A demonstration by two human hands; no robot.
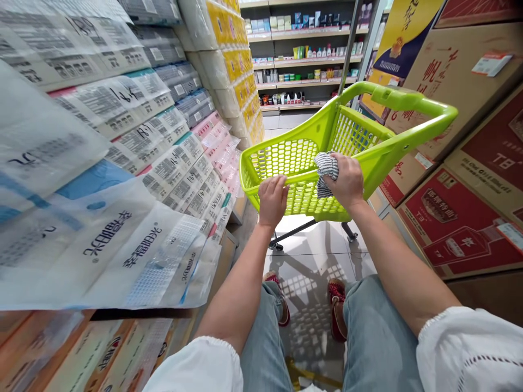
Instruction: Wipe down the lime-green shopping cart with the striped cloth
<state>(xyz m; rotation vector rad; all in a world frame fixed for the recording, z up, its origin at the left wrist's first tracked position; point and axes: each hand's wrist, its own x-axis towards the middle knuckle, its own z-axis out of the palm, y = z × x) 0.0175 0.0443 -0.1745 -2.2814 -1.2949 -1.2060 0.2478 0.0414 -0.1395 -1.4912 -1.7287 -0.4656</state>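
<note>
Left hand (273, 201): loosely curled fingers are holding green cart (301, 177) by near edge, apparently steadying it.
Right hand (348, 179): closed fingers are bunching striped cloth (326, 174) at that edge, seemingly for firm grip.

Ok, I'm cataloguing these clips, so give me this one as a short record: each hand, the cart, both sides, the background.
Left hand: on the near top edge of the lime-green shopping cart; grip unclear
Right hand: holding a striped cloth at that same edge
Cart build: perforated basket, wheels below
Left side: stacked plastic-wrapped packs, some with handwritten numbers
Right side: stacked cardboard cartons
Background: display shelves with bottles
</note>
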